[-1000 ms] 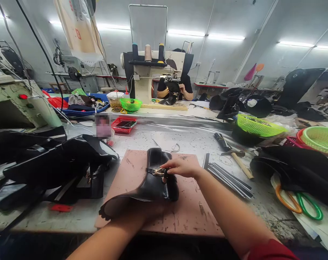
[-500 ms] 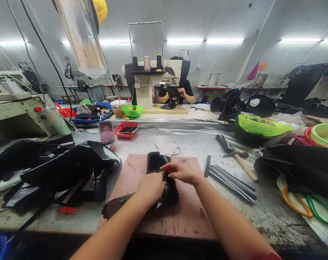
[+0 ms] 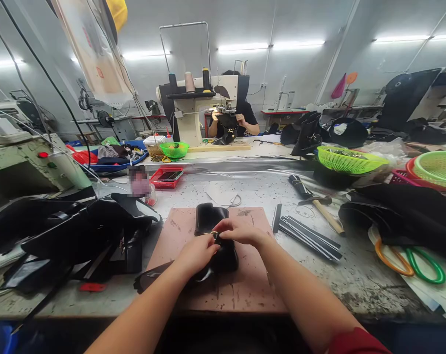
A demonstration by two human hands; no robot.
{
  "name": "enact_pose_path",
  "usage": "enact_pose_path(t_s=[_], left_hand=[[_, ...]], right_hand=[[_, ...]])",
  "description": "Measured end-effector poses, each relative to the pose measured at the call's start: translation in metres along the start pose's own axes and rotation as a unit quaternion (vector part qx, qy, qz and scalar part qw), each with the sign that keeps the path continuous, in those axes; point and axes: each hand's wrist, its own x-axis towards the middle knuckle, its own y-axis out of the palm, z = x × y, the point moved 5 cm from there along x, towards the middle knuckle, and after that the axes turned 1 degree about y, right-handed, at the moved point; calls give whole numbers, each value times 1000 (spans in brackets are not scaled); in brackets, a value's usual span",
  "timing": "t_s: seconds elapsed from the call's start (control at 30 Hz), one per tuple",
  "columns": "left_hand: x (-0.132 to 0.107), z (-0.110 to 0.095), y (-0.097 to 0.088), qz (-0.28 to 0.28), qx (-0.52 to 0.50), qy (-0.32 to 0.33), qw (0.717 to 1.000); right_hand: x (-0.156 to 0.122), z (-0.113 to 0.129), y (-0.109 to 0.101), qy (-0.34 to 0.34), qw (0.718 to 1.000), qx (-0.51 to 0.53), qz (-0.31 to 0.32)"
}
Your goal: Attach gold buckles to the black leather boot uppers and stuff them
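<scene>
A shiny black leather boot upper (image 3: 225,260) lies on a pink board (image 3: 250,290) in front of me. A small gold-coloured metal piece, seemingly a buckle, glints at its middle between my fingers. My left hand (image 3: 197,255) is closed, thumb and fingers pinched on the leather beside the metal piece. From the other side my right hand (image 3: 241,232) curls its fingers onto the same spot, thumb and forefinger close together. My fingers cover the exact grip and most of the metal piece.
Black leather pieces (image 3: 78,226) pile up at the left. To the right lie black strips (image 3: 307,238), a hammer (image 3: 328,216) and orange-and-green-handled scissors (image 3: 425,265). A red basket (image 3: 166,183) holds a phone. Beyond, a co-worker (image 3: 249,120) sits behind a sewing machine (image 3: 193,118).
The whole view has shifted slightly with my head. My hands stay on the boot upper, fingers closer together, and more of the gold-coloured metal shows.
</scene>
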Motion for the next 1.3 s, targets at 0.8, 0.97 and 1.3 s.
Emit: enact_pose_path(t_s=[0.8,0.97,1.3], left_hand=[[9,2,8,32,-122,-2,992],[13,10,11,71,-145,-18,987],[15,17,15,79,-152,-28,985]], right_hand=[[12,0,9,53,998,-22,23],[11,0,3,54,997,-41,40],[9,1,-4,49,992,-42,113]])
